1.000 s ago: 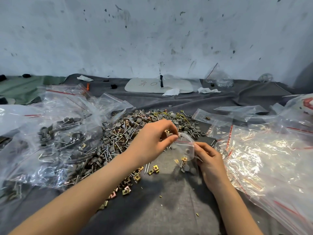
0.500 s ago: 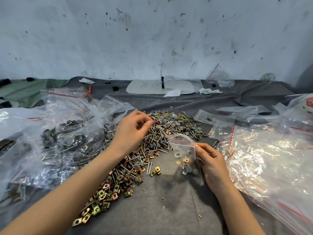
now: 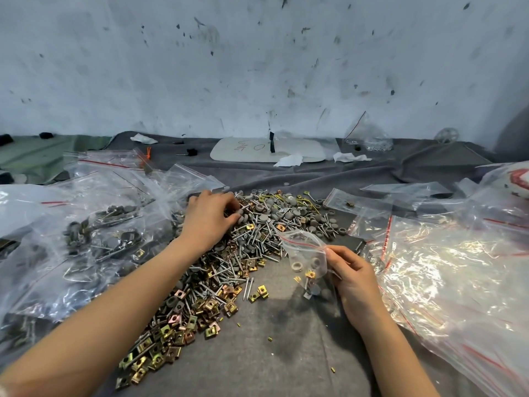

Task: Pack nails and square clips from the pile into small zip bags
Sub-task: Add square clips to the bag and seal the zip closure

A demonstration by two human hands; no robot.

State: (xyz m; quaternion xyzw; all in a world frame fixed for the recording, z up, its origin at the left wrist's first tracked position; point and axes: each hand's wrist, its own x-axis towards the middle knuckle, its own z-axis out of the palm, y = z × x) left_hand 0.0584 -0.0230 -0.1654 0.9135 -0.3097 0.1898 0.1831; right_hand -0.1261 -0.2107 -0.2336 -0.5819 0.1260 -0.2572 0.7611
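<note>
A long pile of nails, grey round caps and brass square clips (image 3: 217, 270) runs across the grey cloth (image 3: 272, 348). My left hand (image 3: 210, 220) rests on the far part of the pile, fingers curled and pinching a grey round cap (image 3: 243, 217) among the nails. My right hand (image 3: 350, 272) pinches the edge of a small zip bag (image 3: 305, 255), held upright just right of the pile. The bag holds a few washers, a brass clip and small parts.
Large clear bags of packed hardware (image 3: 86, 239) are heaped at the left. Empty zip bags with red strips (image 3: 446, 270) lie at the right. A white board (image 3: 269, 149) and crumpled paper (image 3: 289, 161) sit at the back near the wall.
My left hand left the small bag's mouth and moved left and away onto the far part of the pile. My right hand stayed put with the bag.
</note>
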